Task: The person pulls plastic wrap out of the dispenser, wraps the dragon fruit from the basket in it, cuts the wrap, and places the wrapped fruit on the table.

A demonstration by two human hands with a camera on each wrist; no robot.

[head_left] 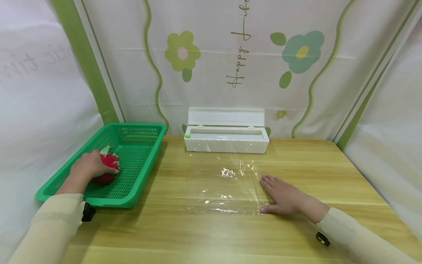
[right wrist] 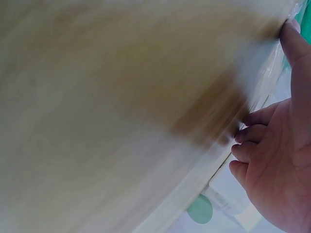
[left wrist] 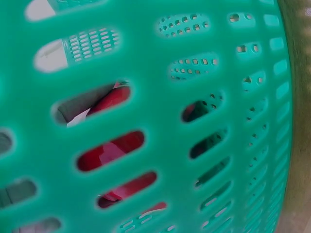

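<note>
Inside the green plastic basket (head_left: 140,190), my left hand (head_left: 87,165) grips a red dragon fruit (head_left: 110,161) with pale scale tips. Through the basket's slots in the left wrist view, parts of the red fruit (left wrist: 114,150) show; most of that hand is hidden. A sheet of clear cling film (head_left: 224,187) lies over the wooden table, drawn out from a white cling film box (head_left: 227,145) with its lid raised. My right hand (head_left: 285,196) rests palm down at the film's right edge, fingers spread and touching it.
The wooden table (head_left: 204,238) ends at the back against a hanging curtain (head_left: 214,80) printed with flowers. Curtain panels also close in the left and right sides. A green slider (head_left: 187,136) sits at the left end of the box's front.
</note>
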